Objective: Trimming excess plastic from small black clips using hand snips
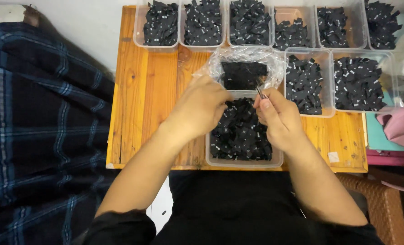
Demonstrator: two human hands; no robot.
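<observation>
A clear plastic tub (242,162) full of small black fabric labels stands at the near edge of a wooden board (143,104). My left hand (199,109) hovers over the tub's left rim with its fingers curled; what they pinch is hidden. My right hand (278,117) is closed on a thin metal tool (260,93), its tip pointing up toward a crumpled clear plastic bag (249,56) that holds a stack of black labels just behind the tub.
Several more clear tubs of black labels line the back (161,25) and right side (357,84) of the board. Dark blue plaid cloth (38,127) lies to the left. Pink fabric (401,124) and a wicker chair (383,204) are at the right.
</observation>
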